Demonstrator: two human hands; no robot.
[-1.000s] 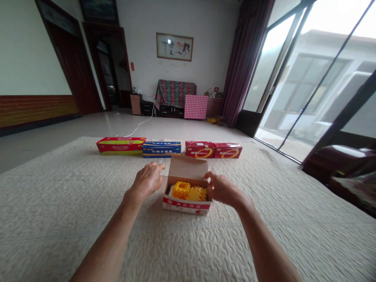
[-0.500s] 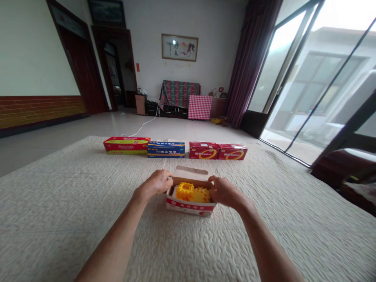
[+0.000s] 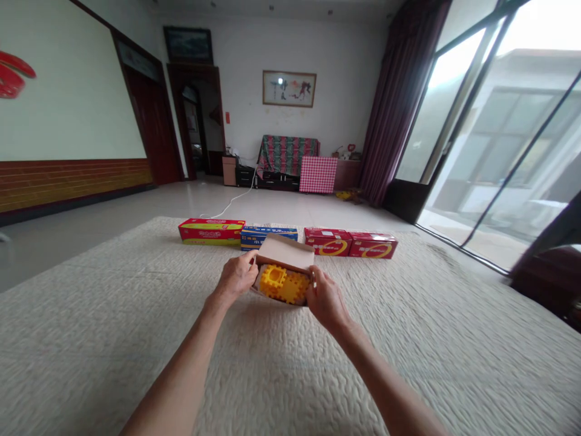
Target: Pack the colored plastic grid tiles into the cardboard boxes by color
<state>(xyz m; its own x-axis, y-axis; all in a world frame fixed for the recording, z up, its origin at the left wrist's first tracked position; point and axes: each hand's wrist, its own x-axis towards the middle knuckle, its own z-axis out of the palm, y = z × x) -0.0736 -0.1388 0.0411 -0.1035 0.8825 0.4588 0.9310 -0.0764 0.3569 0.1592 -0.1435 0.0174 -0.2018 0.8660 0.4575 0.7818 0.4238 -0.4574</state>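
A small open cardboard box (image 3: 285,255) with its brown flap up is gripped at both ends. My left hand (image 3: 236,277) is closed on its left end and my right hand (image 3: 323,298) is closed on its right end. The box is tilted toward me, so its inside faces the camera. Yellow and orange plastic puzzle pieces (image 3: 284,284) fill it. It sits just above or on the cream quilted cover (image 3: 136,339).
A row of boxes lies at the cover's far edge: a red and yellow one (image 3: 211,231), a blue one (image 3: 254,234) partly hidden behind the flap, and two red ones (image 3: 350,243). Beyond are tiled floor, a white cable, a covered bench and glass doors on the right.
The box has been tipped up toward me and moved a little farther away; its red front label no longer shows. Both hands closed on its ends. The camera tilted upward.
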